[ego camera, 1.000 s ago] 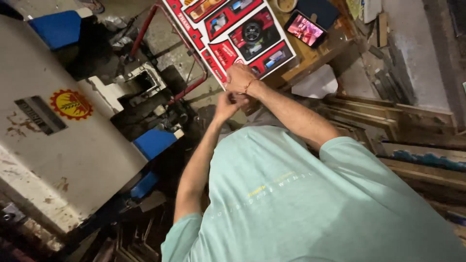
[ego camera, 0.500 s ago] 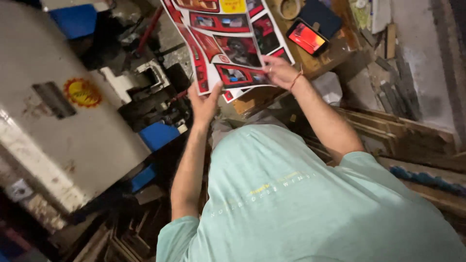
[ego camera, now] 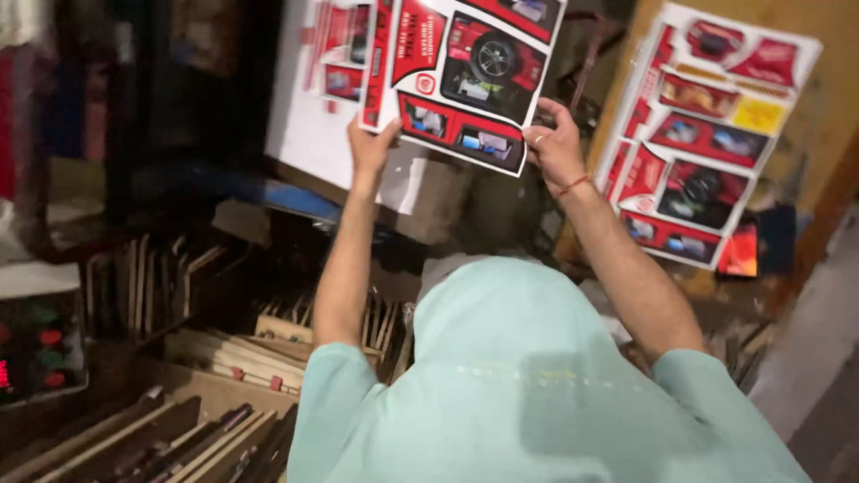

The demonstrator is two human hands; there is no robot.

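A printed cardboard sheet (ego camera: 465, 72), red and white with pictures of a toy car, is held up in front of me by both hands. My left hand (ego camera: 369, 148) grips its lower left edge. My right hand (ego camera: 553, 148), a red thread on its wrist, grips the lower right edge, thumb on the printed face. The sheet hangs in the air, touching nothing below it. My mint-green shirt (ego camera: 537, 385) fills the lower middle of the view.
A stack of similar printed sheets (ego camera: 707, 134) lies on a wooden table at the right, with a lit phone (ego camera: 738, 250) beside it. Another printed white sheet (ego camera: 309, 116) stands behind the held one. Wooden boards (ego camera: 224, 349) lie at the lower left, near a button panel (ego camera: 40, 358).
Both hands have carried the sheet up and left, away from the stack, which now lies to the right. The view has swung and the grey machine is out of sight.
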